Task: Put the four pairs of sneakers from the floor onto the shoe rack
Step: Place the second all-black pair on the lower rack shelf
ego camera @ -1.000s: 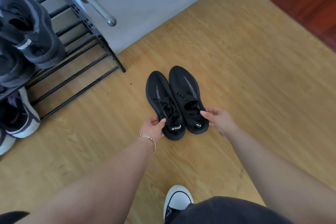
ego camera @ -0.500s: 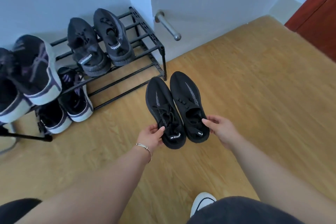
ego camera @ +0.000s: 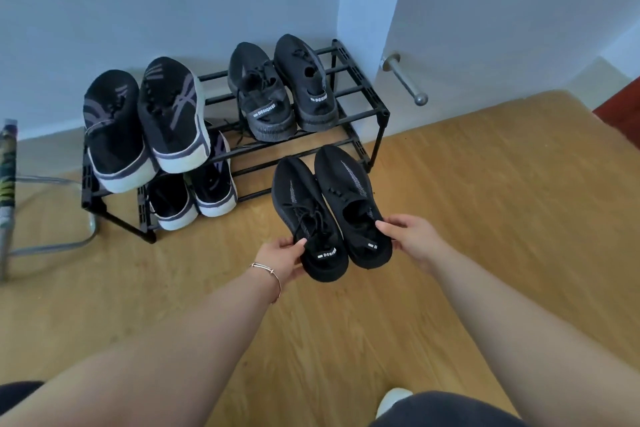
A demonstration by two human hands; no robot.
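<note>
The left hand (ego camera: 282, 258) and the right hand (ego camera: 414, 237) each grip one heel of the black pair (ego camera: 329, 211), toes pointing toward the shoe rack (ego camera: 363, 104); its free lower-right shelf, I think, lies straight ahead.

A wooden floor (ego camera: 485, 218) in a warm yellow-brown fills the lower part of the view, its planks showing a visible grain. Behind it rises a pale blue-white wall (ego camera: 138, 10), with a light skirting strip along its foot. A metal doorstop (ego camera: 405, 78) with a rounded end sticks out from a white panel on the right. At the far right edge a strip of dark red wood (ego camera: 620, 114) shows. On the left edge stands a patterned upright object (ego camera: 7, 163), too cropped to identify, and a grey curved metal tube (ego camera: 52, 211) rests on the floor near it.
</note>
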